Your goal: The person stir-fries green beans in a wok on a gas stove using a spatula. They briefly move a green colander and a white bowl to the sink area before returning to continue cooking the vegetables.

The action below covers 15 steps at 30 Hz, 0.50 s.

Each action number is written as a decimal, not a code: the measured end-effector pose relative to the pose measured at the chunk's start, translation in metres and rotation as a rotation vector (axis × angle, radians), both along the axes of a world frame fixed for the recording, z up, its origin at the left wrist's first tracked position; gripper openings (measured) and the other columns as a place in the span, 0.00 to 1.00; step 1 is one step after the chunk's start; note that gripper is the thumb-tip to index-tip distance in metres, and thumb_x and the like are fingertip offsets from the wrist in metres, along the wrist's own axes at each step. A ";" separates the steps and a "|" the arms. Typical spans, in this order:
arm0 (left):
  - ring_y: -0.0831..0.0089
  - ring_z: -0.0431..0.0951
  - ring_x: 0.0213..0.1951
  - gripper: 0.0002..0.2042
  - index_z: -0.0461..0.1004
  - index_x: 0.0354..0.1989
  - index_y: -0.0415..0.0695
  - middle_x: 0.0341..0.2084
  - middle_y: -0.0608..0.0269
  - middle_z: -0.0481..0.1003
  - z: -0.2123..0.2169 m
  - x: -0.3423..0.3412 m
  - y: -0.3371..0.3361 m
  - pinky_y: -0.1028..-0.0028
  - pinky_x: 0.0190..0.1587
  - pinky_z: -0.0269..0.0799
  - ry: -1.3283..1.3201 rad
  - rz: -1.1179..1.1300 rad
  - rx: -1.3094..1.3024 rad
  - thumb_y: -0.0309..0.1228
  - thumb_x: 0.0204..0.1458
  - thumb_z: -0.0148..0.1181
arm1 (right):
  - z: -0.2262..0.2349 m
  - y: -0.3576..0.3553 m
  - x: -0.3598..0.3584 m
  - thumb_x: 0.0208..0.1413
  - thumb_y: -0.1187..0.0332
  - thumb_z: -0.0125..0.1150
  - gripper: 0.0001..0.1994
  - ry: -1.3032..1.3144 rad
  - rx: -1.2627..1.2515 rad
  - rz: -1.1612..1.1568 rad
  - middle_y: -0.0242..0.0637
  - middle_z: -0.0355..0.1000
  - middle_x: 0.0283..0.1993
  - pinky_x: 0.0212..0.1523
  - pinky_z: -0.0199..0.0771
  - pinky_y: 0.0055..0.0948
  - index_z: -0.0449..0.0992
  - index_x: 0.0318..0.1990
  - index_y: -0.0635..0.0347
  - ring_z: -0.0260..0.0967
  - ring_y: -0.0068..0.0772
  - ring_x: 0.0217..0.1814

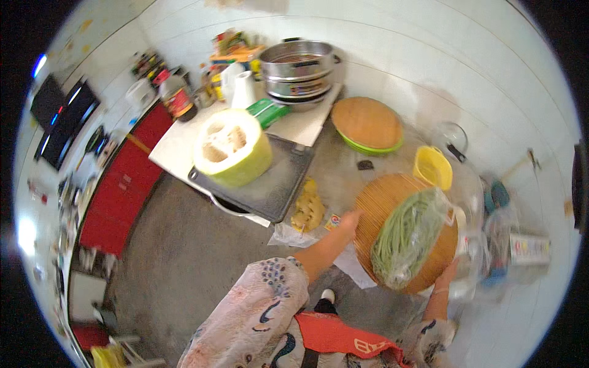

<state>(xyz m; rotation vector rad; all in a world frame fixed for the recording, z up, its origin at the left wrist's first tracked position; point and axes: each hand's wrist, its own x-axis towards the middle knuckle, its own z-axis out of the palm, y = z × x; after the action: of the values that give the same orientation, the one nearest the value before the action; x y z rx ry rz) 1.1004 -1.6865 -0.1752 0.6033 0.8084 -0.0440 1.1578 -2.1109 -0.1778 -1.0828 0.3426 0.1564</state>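
Both my hands grip a round woven bamboo tray (377,202). My left hand (348,222) holds its left rim. At the tray's lower right edge is my right hand (448,272). On the tray lies a clear plastic bag of green long beans (408,236). The tray hovers above the grey counter (337,168), beside a yellow plastic cup (433,167).
A cut winter melon (232,147) rests on a dark tray (270,184). Ginger pieces (308,208) lie near my left hand. Stacked steel pots (297,67), a green-rimmed lidded bowl (367,124), bottles (178,98) and a glass lid (450,138) stand behind. Bags (509,245) crowd the right.
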 end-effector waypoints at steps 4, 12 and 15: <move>0.57 0.78 0.42 0.22 0.67 0.54 0.35 0.44 0.49 0.76 -0.075 0.000 -0.012 0.57 0.40 0.77 -0.183 0.106 0.092 0.31 0.52 0.62 | -0.050 -0.024 0.028 0.64 0.43 0.46 0.33 0.099 -0.328 -0.106 0.41 0.66 0.63 0.63 0.63 0.44 0.67 0.62 0.65 0.65 0.46 0.63; 0.62 0.71 0.55 0.31 0.61 0.64 0.42 0.55 0.54 0.70 0.020 -0.067 0.011 0.57 0.49 0.71 0.107 -0.162 0.608 0.39 0.53 0.63 | -0.006 -0.012 0.019 0.66 0.54 0.46 0.26 0.015 -1.090 -0.279 0.51 0.70 0.57 0.58 0.68 0.38 0.69 0.59 0.69 0.69 0.47 0.56; 0.66 0.70 0.53 0.35 0.57 0.68 0.45 0.51 0.58 0.70 0.057 -0.126 0.050 0.59 0.49 0.69 -0.087 -0.248 0.385 0.42 0.54 0.63 | 0.040 0.011 0.010 0.66 0.59 0.47 0.23 -0.296 -1.248 -0.360 0.55 0.69 0.58 0.60 0.66 0.37 0.67 0.61 0.68 0.67 0.47 0.59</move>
<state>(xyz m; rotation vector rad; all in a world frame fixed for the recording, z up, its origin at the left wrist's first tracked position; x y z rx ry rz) 0.9747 -1.6366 -0.1184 1.0617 0.6567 -0.0893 1.1676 -2.0997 -0.1374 -2.2075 0.3557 -0.6235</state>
